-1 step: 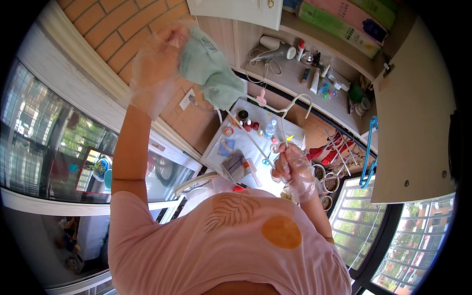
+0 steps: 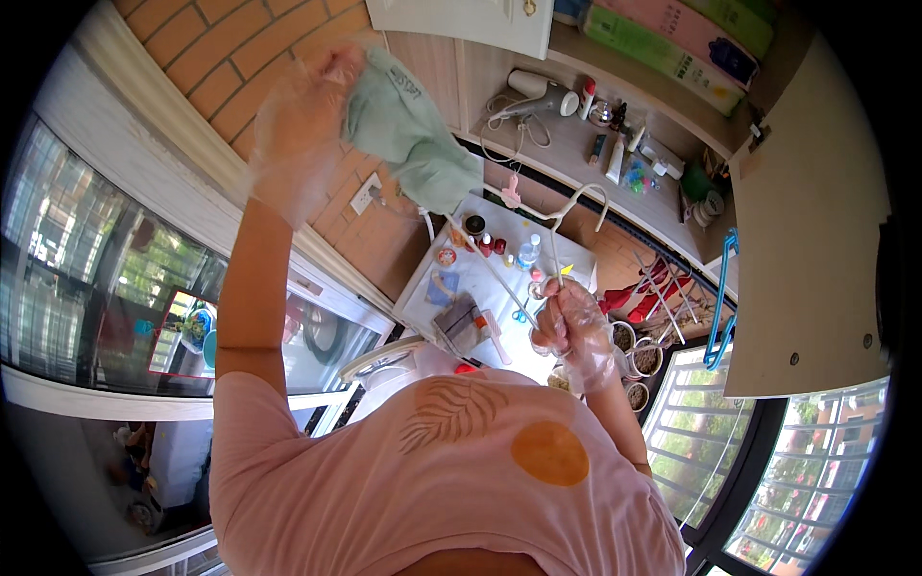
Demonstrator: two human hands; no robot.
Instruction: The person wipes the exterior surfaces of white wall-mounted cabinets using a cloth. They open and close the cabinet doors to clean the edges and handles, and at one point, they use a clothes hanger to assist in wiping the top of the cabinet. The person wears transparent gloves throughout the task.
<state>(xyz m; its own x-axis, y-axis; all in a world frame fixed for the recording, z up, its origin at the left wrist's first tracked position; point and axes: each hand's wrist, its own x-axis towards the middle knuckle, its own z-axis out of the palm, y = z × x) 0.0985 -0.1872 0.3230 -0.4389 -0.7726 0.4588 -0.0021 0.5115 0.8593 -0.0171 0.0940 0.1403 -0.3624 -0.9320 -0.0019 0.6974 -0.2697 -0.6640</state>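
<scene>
Brick-walled balcony nook, with a cluttered white table below an open shelf; a person in a pink shirt holds a green cloth and a white hanger above the table.
Pale green cloth slants across the upper middle, covering the hanger's far corner; the left hand, in a clear plastic glove, pinches its upper end. White hanger: the right hand, likewise gloved, closes around its near corner. Hanging appears partway done: one corner is covered, the near side is bare, and the left hand has yet to let go. A small pink clip sits on the hanger, apart from the cloth. Compared with the earlier frame, the left hand and the cloth's upper end sit slightly further left; the right hand looks unchanged.
</scene>
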